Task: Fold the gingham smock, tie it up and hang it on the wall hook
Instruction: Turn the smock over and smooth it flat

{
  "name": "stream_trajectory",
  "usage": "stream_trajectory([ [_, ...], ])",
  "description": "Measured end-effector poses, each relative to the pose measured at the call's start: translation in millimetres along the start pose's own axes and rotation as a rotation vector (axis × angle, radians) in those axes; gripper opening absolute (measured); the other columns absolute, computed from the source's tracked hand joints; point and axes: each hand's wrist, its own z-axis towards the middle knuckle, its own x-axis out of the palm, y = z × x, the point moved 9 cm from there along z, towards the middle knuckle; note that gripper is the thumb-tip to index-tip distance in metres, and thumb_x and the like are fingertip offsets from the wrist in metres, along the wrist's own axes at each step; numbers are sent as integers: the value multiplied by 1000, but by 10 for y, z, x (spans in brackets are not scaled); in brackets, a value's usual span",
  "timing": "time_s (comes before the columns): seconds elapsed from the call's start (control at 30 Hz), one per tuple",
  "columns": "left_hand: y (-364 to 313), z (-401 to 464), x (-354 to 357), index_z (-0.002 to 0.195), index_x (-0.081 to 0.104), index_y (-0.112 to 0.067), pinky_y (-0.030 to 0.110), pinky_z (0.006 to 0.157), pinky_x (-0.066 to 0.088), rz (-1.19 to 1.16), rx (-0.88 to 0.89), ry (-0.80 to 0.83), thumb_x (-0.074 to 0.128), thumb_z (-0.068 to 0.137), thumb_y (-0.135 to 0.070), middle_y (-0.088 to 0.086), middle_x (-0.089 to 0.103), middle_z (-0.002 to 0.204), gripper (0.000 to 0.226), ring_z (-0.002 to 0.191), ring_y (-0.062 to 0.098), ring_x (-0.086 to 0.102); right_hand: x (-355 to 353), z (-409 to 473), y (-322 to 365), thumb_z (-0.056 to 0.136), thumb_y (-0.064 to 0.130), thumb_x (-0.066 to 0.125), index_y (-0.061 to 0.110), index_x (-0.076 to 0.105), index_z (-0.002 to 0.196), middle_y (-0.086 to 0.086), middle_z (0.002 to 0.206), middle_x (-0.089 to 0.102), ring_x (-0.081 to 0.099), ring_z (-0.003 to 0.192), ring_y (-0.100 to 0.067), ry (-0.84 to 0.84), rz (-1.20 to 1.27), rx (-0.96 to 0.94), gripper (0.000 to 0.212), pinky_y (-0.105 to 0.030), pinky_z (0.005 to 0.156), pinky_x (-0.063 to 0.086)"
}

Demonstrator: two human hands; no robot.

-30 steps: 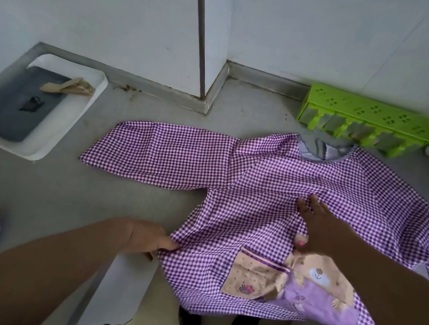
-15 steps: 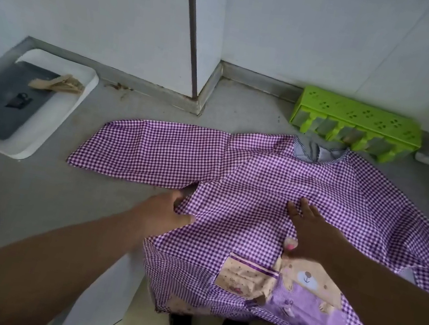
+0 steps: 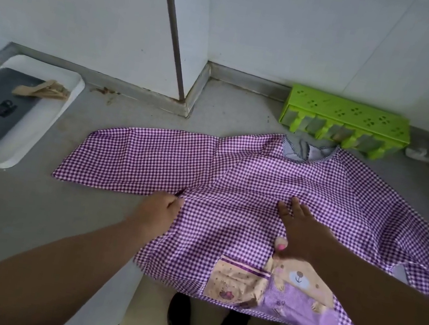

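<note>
Smock [image 3: 246,184] purple-white gingham, spread flat, bear pocket [image 3: 279,292] at hem.

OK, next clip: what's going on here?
A person is laying out a purple gingham smock on a grey counter. The left hand pinches the fabric under the sleeve, at the side seam, while the right hand presses flat on the chest above the bear pocket. The smock lies spread, sleeves out; no fold, no tie yet.
</note>
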Motion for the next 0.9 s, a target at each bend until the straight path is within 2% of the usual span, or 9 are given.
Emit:
stream_trajectory([
  [0.1,-70,-80,-72,98,67,-12,33,70,45,-36,37,-132,40,110,-46,-2,66,88,44,85,21,62,-4,5,1,72,69,78,24,-19,161,-12,167,-26,-8,157,-36,-1,-7,3,138,-64,117,33],
  [0.23,4,-74,157,142,59,-21,45,107,45,-181,-125,40,38,108,-54,6,63,140,52,125,31,60,-4,13,2,72,69,77,23,-20,160,-14,167,-26,-8,157,-38,4,-19,-1,139,-62,119,32],
  [0.37,121,-93,378,162,31,-36,52,123,34,-83,-52,322,69,84,-68,-2,39,166,92,150,29,40,-11,16,8,70,71,77,22,-21,160,-14,166,-27,-9,157,-38,7,-24,0,142,-60,119,32],
  [0.43,318,-125,426,162,35,-31,53,122,37,-108,-186,397,68,80,-72,3,42,165,97,147,32,45,-16,11,2,70,72,77,23,-21,160,-14,167,-26,-8,157,-37,1,-31,-1,142,-60,119,33],
  [0.57,485,-332,515,147,56,-17,52,116,46,-414,-421,540,66,89,-66,8,66,142,76,128,31,64,-47,-10,-7,68,75,76,27,-20,160,-8,168,-25,-9,158,-32,-26,-27,-11,141,-61,116,37],
  [0.63,443,-433,568,132,66,-12,47,108,53,-226,-366,677,67,95,-55,11,74,128,57,115,28,71,-45,-19,-9,67,75,76,29,-21,160,-7,168,-25,-9,158,-31,-30,-36,-19,142,-61,115,38],
  [0.7,387,-277,421,125,68,-12,42,100,58,138,-205,507,60,100,-49,11,73,123,46,110,28,72,-50,-39,-15,66,74,77,30,-20,160,-5,168,-26,-8,158,-30,-38,-43,-29,142,-61,114,39],
  [0.8,90,-31,-70,113,63,-20,40,89,57,255,50,12,61,93,-48,1,63,116,34,100,20,63,-63,-77,-2,66,75,76,32,-18,160,-3,168,-26,-9,158,-28,-49,-53,-57,140,-59,114,40],
  [0.9,-248,-25,-129,142,50,-29,42,105,51,495,387,-100,57,94,-44,-4,48,144,50,128,21,51,-76,-81,9,68,79,71,32,-18,160,0,168,-25,-9,158,-24,-65,-62,-69,137,-59,115,38],
])
